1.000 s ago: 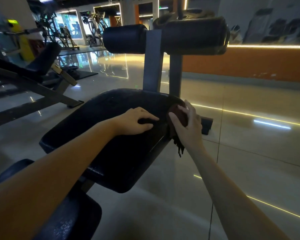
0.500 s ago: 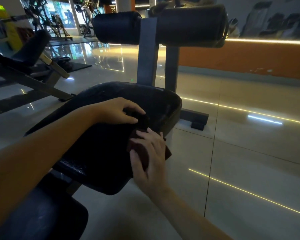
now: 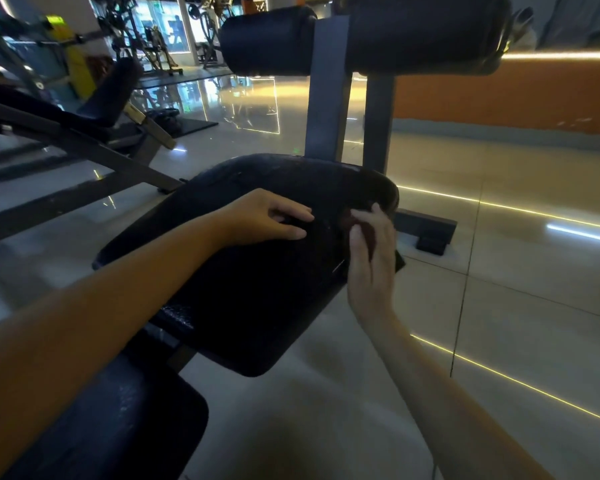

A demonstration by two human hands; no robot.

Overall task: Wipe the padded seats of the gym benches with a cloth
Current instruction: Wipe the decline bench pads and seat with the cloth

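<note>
A black padded seat [image 3: 257, 289] of a gym bench fills the middle of the head view. My left hand [image 3: 271, 220] rests flat on its top, fingers spread toward the right. My right hand [image 3: 371, 251] presses a dark reddish-brown cloth [image 3: 368, 233] against the seat's right edge, near the far corner. Most of the cloth is hidden under my palm and fingers. A second black pad [image 3: 125, 427] of the same bench lies lower left, under my left forearm.
Two black roller pads [image 3: 413, 36] sit on a grey upright post [image 3: 326, 98] just beyond the seat. Another bench [image 3: 94, 109] with a slanted metal frame stands at the left. Glossy tiled floor [image 3: 499, 271] spreads to the right, an orange wall [image 3: 499, 91] behind it.
My right hand slid the cloth back along the seat's right edge, from the near side up toward the far corner. My left hand has stayed on the seat top.
</note>
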